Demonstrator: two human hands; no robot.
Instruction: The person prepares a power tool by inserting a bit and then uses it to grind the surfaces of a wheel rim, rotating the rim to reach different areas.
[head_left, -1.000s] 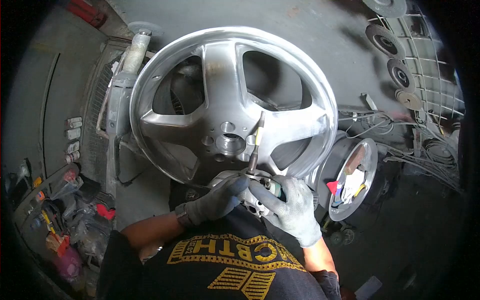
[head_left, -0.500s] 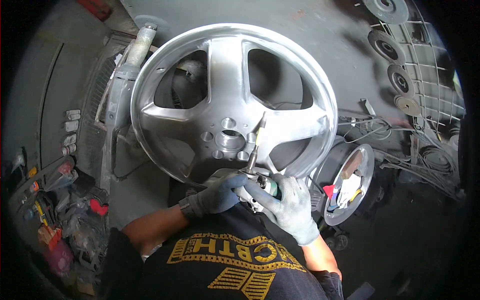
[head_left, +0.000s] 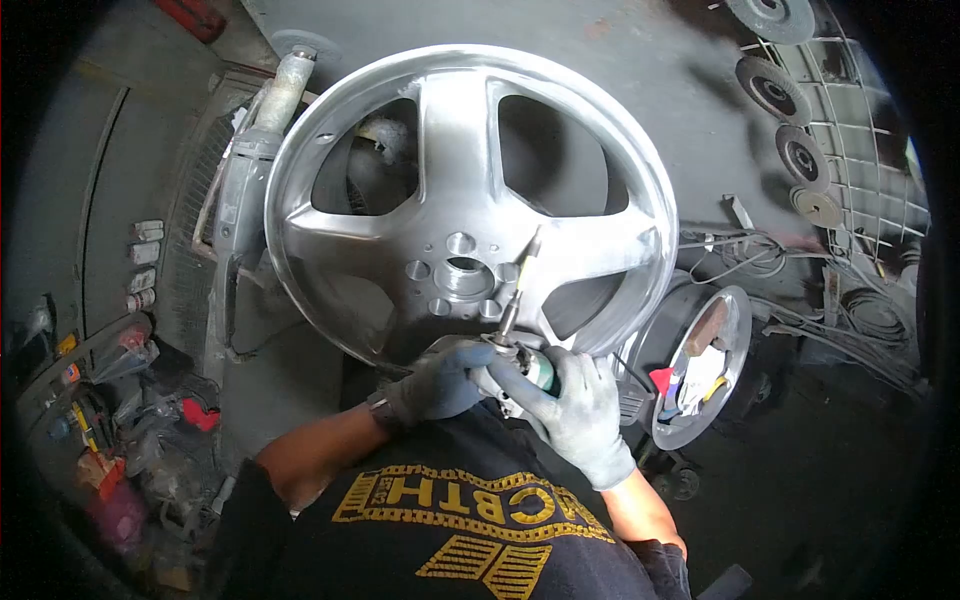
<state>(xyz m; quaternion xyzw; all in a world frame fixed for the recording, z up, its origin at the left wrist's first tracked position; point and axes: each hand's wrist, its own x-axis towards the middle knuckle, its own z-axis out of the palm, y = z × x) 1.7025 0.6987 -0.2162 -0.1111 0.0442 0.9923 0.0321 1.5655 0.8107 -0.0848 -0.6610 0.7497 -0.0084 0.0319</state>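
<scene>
In front of me a silver five-spoke alloy wheel (head_left: 455,150) lies face up, its surface brushed. Close to the rim's near edge I hold a teal and grey angle grinder (head_left: 541,372) against my body. A long slim metal shaft (head_left: 512,312) with a pale, tapered tip rises from its head and overlaps the wheel's right spoke area. My left hand (head_left: 440,382), gloved in grey, is closed round the head end near the shaft's base. My right hand (head_left: 588,415), also gloved, is wrapped around the teal body, with fingers reaching towards the shaft's base.
A larger grey power tool (head_left: 245,190) rests along the wheel's left. Grinding discs (head_left: 775,88) hang on a wire rack at the upper right. Below them lie coiled cables (head_left: 870,315). To the right, a smaller rim (head_left: 742,340) holds assorted items. Plastic bags (head_left: 165,470) clutter the lower left.
The wheel and the grinder's shaft appear shifted very slightly to the right in view. Both hands keep their grip on the grinder.
</scene>
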